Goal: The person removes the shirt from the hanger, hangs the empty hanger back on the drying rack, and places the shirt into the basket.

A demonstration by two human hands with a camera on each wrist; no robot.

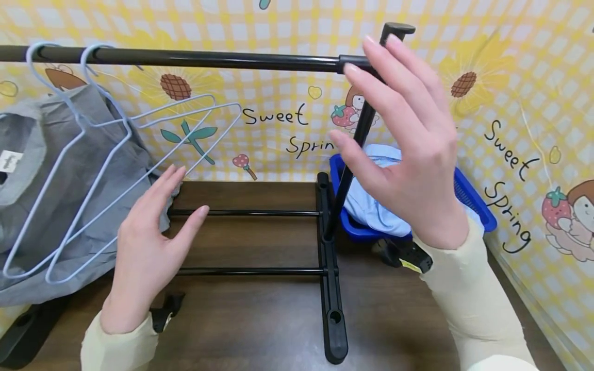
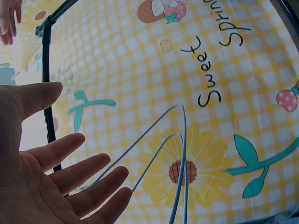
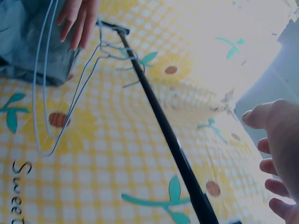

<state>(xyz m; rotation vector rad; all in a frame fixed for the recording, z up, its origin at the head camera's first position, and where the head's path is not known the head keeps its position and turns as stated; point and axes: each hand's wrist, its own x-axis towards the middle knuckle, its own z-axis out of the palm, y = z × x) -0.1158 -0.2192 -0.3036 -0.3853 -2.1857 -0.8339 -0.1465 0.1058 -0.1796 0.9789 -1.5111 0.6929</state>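
Observation:
My left hand (image 1: pixel 148 242), fingers apart and holding nothing, is raised just right of two pale-blue wire hangers (image 1: pixel 30 59). Both hangers hook over the black top rail (image 1: pixel 209 58) of a clothes rack, and their wire ends stick out past the fingers in the left wrist view. A grey garment (image 1: pixel 106 190) with a white neck label hangs behind them. Higher up, my right hand (image 1: pixel 413 139) is spread with its thumb out, in front of the rack's right post (image 1: pixel 364 123) and overlapping its top corner in the head view. Nothing is in its grasp.
A blue basket (image 1: pixel 471 193) with light-blue cloth (image 1: pixel 380 206) in it stands behind the right post. The rack's black foot (image 1: pixel 331 309) and two lower bars (image 1: pixel 260 271) lie along the brown surface. Yellow checked sheeting (image 1: pixel 287 154) covers the walls.

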